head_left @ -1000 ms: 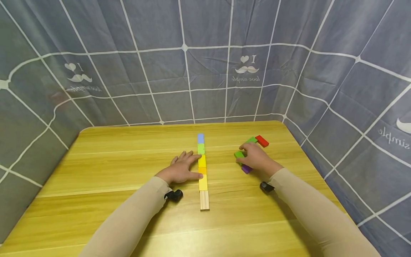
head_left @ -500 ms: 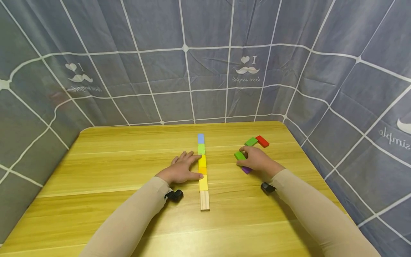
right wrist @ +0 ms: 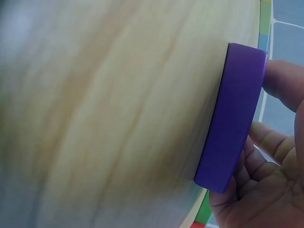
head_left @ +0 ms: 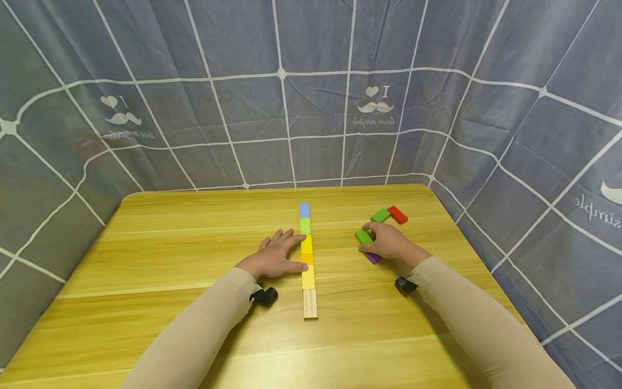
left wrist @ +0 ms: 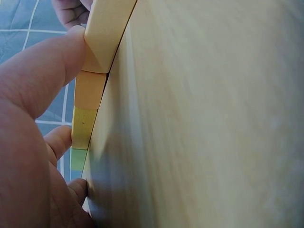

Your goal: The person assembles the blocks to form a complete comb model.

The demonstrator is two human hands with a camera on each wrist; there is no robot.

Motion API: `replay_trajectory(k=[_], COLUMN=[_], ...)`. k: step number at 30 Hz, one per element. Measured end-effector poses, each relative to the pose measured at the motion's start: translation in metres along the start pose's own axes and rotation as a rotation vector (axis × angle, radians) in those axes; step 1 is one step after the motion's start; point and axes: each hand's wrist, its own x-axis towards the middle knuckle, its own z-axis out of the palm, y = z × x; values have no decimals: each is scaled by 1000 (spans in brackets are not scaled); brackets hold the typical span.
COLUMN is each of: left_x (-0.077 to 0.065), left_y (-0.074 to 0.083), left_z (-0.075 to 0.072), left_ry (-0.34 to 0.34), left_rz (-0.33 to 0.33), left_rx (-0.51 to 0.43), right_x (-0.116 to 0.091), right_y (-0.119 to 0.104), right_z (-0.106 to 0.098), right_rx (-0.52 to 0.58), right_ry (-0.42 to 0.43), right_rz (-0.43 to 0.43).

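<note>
A straight row of flat wooden blocks runs away from me: a plain wood block (head_left: 310, 304), a pale yellow block (head_left: 308, 278), an orange block (head_left: 307, 259), a yellow block (head_left: 306, 245), a light green block (head_left: 304, 226) and a blue block (head_left: 304, 210). Spread fingers of my left hand (head_left: 274, 259) rest along its left side, thumb at the pale yellow block, index at the yellow one. To the right, my right hand (head_left: 389, 241) pinches a green block (head_left: 362, 236) between thumb and fingers. Just under that hand lies a purple block (right wrist: 232, 118), partly covered in the head view.
Beyond the right hand, another green block (head_left: 380, 215) lies against a red block (head_left: 397, 215). Everything sits on a wooden table (head_left: 204, 216), with a grey-blue checked curtain (head_left: 316, 108) along its back and sides.
My right hand has drawn slightly toward me, uncovering the far green block, and its fingers have settled around the nearer green block. The left hand and the row stay put.
</note>
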Motion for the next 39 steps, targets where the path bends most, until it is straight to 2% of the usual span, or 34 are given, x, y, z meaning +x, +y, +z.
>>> replay_trajectory(k=[18,31,39], left_x=[-1,0,0], left_y=[-2,-2,-2], left_z=[-1,0,1], left_ry=[-6,-4,-2], left_rz=[-2,-2,-1], left_rx=[-10,-17,-22], right_x=[6,24,38], right_y=[-11,-33,-41], right_z=[-2,-7,-4], right_rx=[-18,-29,-15], right_ry=[-14,36,58], right_rz=[-30,-119,-124])
